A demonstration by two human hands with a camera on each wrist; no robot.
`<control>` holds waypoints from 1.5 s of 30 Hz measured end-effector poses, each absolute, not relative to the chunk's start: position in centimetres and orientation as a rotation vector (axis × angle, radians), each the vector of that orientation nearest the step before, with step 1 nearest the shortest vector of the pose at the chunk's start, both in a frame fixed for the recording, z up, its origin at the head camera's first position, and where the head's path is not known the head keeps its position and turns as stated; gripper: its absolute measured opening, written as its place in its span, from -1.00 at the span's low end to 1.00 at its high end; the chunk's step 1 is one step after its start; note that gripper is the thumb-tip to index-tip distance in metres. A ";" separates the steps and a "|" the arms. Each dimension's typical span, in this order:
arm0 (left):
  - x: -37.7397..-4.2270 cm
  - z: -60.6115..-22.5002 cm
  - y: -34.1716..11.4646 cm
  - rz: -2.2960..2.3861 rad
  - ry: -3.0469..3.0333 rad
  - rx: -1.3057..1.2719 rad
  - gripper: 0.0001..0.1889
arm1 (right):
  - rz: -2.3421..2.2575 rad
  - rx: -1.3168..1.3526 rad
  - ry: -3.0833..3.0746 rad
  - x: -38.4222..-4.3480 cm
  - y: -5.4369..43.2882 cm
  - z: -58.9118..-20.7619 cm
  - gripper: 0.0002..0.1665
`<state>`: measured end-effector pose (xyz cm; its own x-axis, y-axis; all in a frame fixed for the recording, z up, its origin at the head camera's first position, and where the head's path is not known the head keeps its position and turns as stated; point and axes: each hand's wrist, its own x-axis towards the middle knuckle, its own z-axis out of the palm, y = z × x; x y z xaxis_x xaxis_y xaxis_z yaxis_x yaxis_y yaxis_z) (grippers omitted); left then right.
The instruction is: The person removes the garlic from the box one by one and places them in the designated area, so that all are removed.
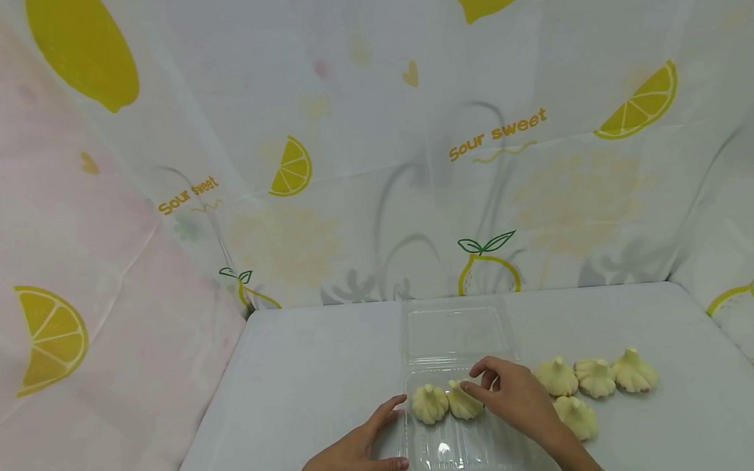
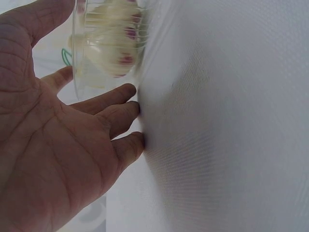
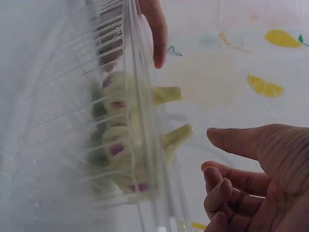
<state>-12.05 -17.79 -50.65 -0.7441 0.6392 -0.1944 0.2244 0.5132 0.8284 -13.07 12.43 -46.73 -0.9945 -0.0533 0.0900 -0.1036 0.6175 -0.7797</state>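
A clear plastic clamshell box (image 1: 471, 454) lies on the table with its lid (image 1: 457, 330) folded back. Two garlic bulbs sit side by side in its far half, a left bulb (image 1: 430, 405) and a right bulb (image 1: 463, 404), stems up. My left hand (image 1: 358, 451) is at the box's left side, thumb and fingers spread along the rim; the left wrist view shows its fingers extended, the palm (image 2: 63, 130) holding nothing. Over the right bulb hovers my right hand (image 1: 519, 398); in the right wrist view its thumb and loosely bent fingers (image 3: 234, 142) stand apart from the stem.
Several more garlic bulbs (image 1: 595, 378) lie on the white table (image 1: 294, 370) right of the box, one bulb (image 1: 579, 417) nearer and partly behind the right forearm. A lemon-printed cloth (image 1: 364, 229) hangs behind the table and along its sides.
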 end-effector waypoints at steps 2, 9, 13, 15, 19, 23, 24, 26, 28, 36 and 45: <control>-12.1 -50.6 -17.8 1.152 2.268 0.703 -0.09 | 1.336 0.124 -2.778 -13.1 12.2 -46.7 -0.79; -12.0 -50.7 -17.9 1.152 2.274 0.713 -0.09 | 1.308 0.091 -2.795 -12.9 11.6 -46.8 -0.76; -12.0 -50.8 -17.9 1.135 2.295 0.726 -0.09 | 1.297 0.106 -2.792 -12.8 11.2 -46.8 -0.73; -12.0 -50.7 -17.9 1.128 2.302 0.726 -0.09 | 1.286 0.103 -2.794 -12.8 11.1 -46.8 -0.72; -12.1 -50.6 -17.8 1.132 2.295 0.713 -0.10 | 1.276 0.094 -2.803 -12.7 10.7 -46.8 -0.71; -12.1 -50.4 -17.8 1.135 2.289 0.704 -0.10 | 1.270 0.083 -2.812 -12.6 10.4 -46.9 -0.71; -12.0 -50.4 -17.8 1.136 2.287 0.702 -0.09 | 1.271 0.080 -2.813 -12.6 10.3 -46.9 -0.71; -12.0 -50.4 -17.8 1.138 2.284 0.700 -0.09 | 1.268 0.070 -2.815 -12.6 10.2 -47.0 -0.72; -12.0 -50.4 -17.8 1.140 2.282 0.700 -0.09 | 1.275 0.065 -2.812 -12.6 10.0 -47.1 -0.73; -12.0 -50.4 -17.8 1.140 2.288 0.708 -0.09 | 1.277 0.043 -2.808 -12.5 9.6 -46.9 -0.77; -12.1 -50.5 -17.8 1.150 2.272 0.701 -0.09 | 1.256 0.022 -2.818 -12.7 9.5 -46.8 -0.84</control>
